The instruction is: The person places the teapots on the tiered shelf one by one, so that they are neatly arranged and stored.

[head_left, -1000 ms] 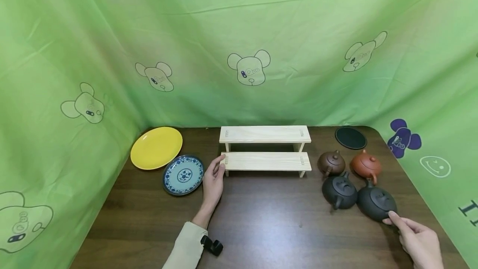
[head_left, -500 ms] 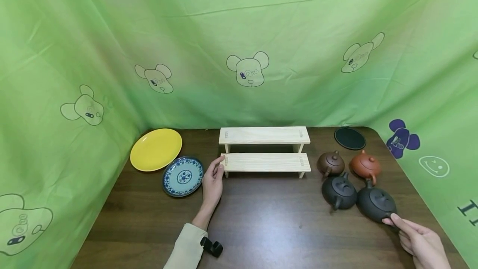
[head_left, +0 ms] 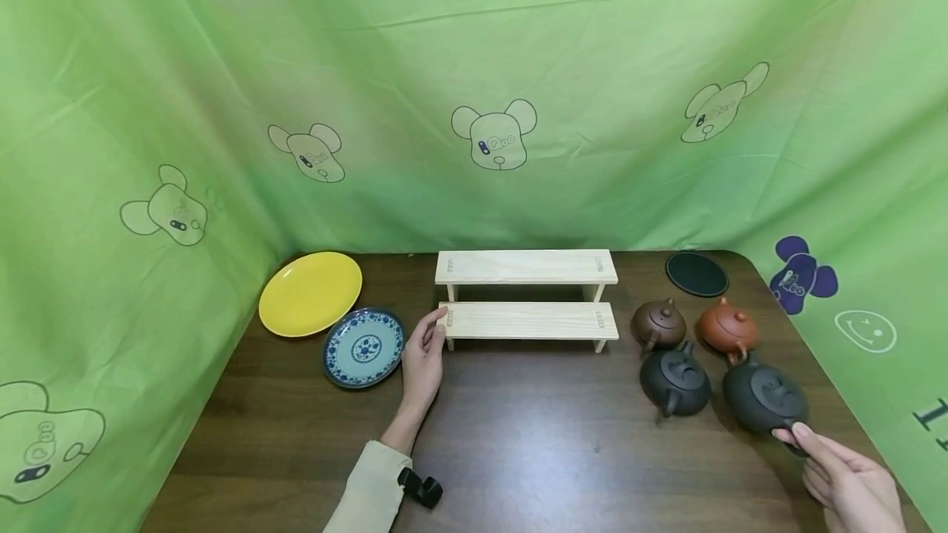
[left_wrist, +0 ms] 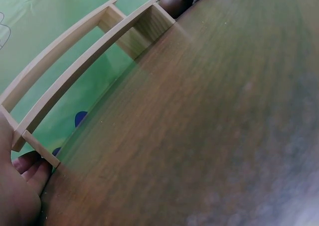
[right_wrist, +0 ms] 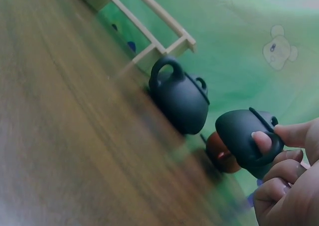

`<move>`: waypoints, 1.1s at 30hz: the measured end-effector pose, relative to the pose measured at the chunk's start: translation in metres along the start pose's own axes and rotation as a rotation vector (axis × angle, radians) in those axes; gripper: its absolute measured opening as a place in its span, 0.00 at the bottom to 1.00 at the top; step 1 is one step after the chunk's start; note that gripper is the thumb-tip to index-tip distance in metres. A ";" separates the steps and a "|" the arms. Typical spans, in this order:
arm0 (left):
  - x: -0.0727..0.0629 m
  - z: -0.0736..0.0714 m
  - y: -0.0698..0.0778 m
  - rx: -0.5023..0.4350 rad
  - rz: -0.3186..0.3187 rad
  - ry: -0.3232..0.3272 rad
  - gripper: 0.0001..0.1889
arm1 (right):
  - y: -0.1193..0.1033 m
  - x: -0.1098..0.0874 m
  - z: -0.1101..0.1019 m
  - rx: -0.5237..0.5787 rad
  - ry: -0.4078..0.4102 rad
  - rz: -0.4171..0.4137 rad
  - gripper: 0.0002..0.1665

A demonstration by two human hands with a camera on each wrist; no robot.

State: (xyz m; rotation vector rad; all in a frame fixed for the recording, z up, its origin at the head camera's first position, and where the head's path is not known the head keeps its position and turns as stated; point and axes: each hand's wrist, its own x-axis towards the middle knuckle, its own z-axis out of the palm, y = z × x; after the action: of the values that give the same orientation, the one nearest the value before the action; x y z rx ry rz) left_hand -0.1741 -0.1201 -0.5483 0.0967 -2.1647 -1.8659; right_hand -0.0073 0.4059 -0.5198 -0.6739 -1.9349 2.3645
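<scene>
My left hand (head_left: 424, 356) holds the left end of a two-tier wooden shelf (head_left: 529, 321), with the thumb at the lower board's edge. In the left wrist view its fingers (left_wrist: 37, 173) lie around the shelf's end leg. At the right, my right hand (head_left: 852, 471) grips a black teapot (head_left: 763, 393) by its handle. A finger passes through the handle loop in the right wrist view, and that teapot (right_wrist: 239, 128) hangs off the table there. Beside it stand a second black teapot (head_left: 674, 385), a brown teapot (head_left: 658, 325) and a reddish-orange teapot (head_left: 727, 326).
A yellow plate (head_left: 311, 294) and a blue-patterned plate (head_left: 364, 348) lie left of the shelf. A dark round mat (head_left: 696, 274) lies at the back right of the wooden table (head_left: 518, 451). Green cloth (head_left: 370, 64) encloses the back and sides.
My right hand has lifted the black teapot and shifted it to the right, opening a gap from the other black teapot. The left hand has stayed at the shelf.
</scene>
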 end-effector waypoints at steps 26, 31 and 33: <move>0.001 0.000 -0.005 -0.008 0.040 -0.013 0.17 | -0.045 0.006 0.066 0.120 -0.189 -0.105 0.23; 0.001 0.000 -0.010 -0.017 0.097 0.003 0.16 | -0.051 0.011 0.086 0.052 -0.191 -0.127 0.23; 0.002 0.000 -0.014 -0.020 0.132 0.010 0.16 | -0.053 0.013 0.095 0.045 -0.197 -0.136 0.23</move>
State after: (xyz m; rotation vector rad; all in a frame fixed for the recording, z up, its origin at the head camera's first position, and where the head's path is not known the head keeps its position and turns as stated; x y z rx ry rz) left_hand -0.1779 -0.1229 -0.5619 -0.0404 -2.0911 -1.8095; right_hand -0.0644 0.3333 -0.4607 -0.3058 -1.9207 2.4623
